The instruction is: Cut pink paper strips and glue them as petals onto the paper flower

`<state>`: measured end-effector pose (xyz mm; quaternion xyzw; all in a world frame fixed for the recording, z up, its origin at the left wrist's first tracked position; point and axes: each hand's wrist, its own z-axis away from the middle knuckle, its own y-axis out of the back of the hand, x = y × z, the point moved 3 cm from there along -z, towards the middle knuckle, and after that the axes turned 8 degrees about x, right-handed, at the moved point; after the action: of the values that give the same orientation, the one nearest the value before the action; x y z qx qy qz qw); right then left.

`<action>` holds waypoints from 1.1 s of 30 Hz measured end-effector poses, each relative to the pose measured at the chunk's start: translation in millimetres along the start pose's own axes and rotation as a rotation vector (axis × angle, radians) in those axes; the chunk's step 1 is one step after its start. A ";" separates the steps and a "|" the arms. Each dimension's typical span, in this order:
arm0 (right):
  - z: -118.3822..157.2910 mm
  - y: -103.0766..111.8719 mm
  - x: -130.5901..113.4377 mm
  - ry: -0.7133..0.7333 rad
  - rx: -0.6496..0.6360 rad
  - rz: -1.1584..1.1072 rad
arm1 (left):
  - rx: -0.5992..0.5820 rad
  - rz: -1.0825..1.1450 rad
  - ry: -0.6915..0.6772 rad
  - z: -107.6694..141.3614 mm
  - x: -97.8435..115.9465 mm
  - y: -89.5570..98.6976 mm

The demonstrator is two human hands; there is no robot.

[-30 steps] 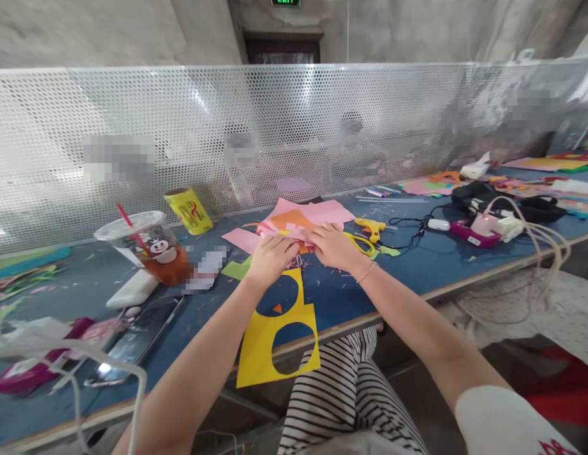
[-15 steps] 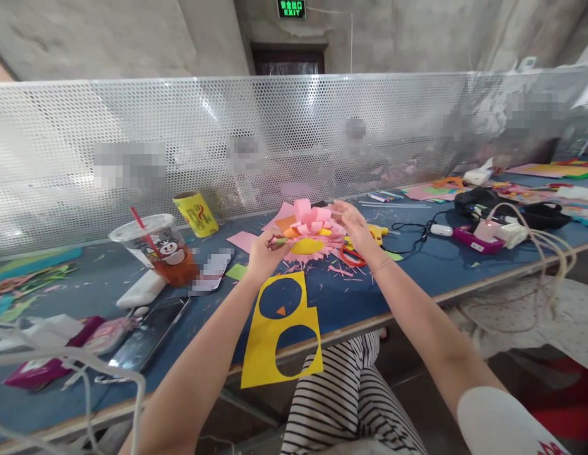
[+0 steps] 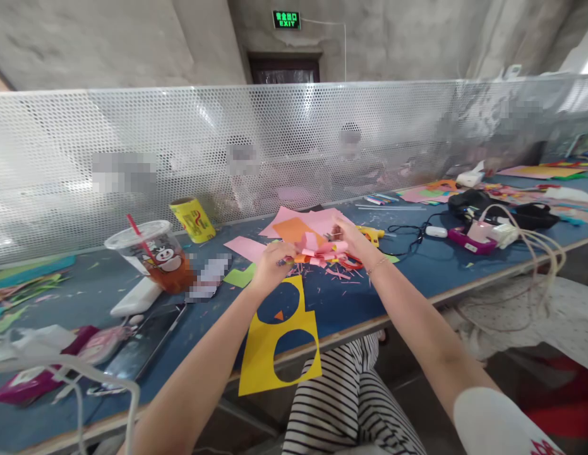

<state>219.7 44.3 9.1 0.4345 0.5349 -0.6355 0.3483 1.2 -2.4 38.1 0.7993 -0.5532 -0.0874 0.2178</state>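
Observation:
A pink paper flower (image 3: 317,249) with looped strips and bits of orange and yellow is between my two hands, just above the table. At its left edge my left hand (image 3: 273,264) pinches it with the fingers closed. My right hand (image 3: 354,241) has curled fingers against its right side; the fingertips are partly hidden. Under and behind the flower lie pink paper sheets (image 3: 280,222) and an orange piece (image 3: 292,231). Nearer to me, a yellow sheet (image 3: 260,361) with two round holes hangs over the table edge. Pink paper scraps (image 3: 338,274) are scattered below the flower.
A yellow glue gun (image 3: 373,236) lies right of my right hand. To the left stand a drink cup (image 3: 156,256) with a straw and a yellow cardboard tube (image 3: 193,220). A phone (image 3: 149,344), cables and a black bag (image 3: 474,205) lie about. A perforated screen (image 3: 284,107) runs behind.
The flower has been tipped, so its yellow round centre no longer faces me. My right hand's fingers have closed in on its side. The view has shifted slightly.

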 end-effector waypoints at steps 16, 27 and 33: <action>-2.5 -0.2 19.1 0.055 -0.354 0.096 | -0.159 -0.150 -0.333 10.6 9.7 -5.5; 9.7 -1.0 -1.1 0.321 -0.305 0.109 | -0.155 -0.132 -0.077 10.5 2.8 -15.5; 20.6 -0.3 -9.5 0.341 -0.322 0.054 | -0.082 -0.054 0.193 9.4 -1.1 -18.6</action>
<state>219.4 23.9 19.1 0.4886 0.6687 -0.4498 0.3344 12.9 1.7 21.4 0.8091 -0.5037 -0.0383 0.3004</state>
